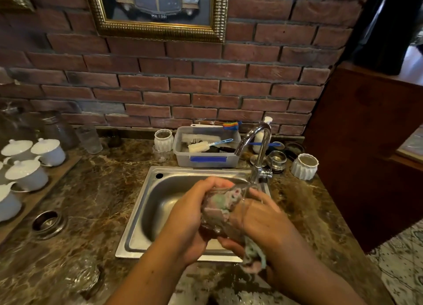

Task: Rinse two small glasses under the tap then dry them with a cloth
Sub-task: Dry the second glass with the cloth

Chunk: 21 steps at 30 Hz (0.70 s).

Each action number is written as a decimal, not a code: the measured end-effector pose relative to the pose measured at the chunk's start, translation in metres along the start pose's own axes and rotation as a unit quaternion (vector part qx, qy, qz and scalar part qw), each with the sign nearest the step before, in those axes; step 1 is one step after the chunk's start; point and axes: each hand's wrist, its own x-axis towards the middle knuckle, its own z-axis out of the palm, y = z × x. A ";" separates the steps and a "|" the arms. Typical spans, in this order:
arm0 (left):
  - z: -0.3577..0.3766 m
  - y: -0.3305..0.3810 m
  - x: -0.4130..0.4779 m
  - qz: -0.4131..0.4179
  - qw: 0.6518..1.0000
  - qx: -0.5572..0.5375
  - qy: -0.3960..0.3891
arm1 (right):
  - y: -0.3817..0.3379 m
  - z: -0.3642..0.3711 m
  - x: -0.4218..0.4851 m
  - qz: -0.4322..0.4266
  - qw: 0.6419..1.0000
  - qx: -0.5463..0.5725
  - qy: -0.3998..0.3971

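glass (219, 210) mostly hidden by both hands, cloth (254, 254) blurred, framed picture (158, 9) cropped

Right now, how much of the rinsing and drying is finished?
Nothing looks finished. In hand: the left hand holds a glass over the sink while the right hand works a cloth into it. A second glass is not clearly visible, so it remains.

Red brick wall (206, 87), marble countertop (91, 201)
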 end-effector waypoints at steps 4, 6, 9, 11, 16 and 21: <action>0.002 -0.003 0.001 -0.013 0.999 0.012 0.036 | 0.001 -0.004 0.003 -0.008 1.000 -0.001 -0.018; 0.009 -0.008 0.002 0.042 0.995 0.018 0.086 | -0.006 -0.002 0.006 0.025 0.997 0.067 0.011; 0.015 -0.018 0.001 0.208 0.964 0.117 0.115 | -0.017 -0.001 0.007 0.145 0.942 0.298 0.051; 0.007 -0.025 0.002 0.344 0.903 0.237 0.100 | -0.023 -0.003 0.009 0.273 0.821 0.494 0.082; -0.014 -0.030 0.017 0.474 0.770 0.428 0.001 | -0.013 0.002 0.002 0.354 0.562 0.741 0.101; 0.006 -0.030 0.008 0.251 0.929 0.270 0.036 | -0.003 -0.010 0.000 0.270 0.816 0.507 0.066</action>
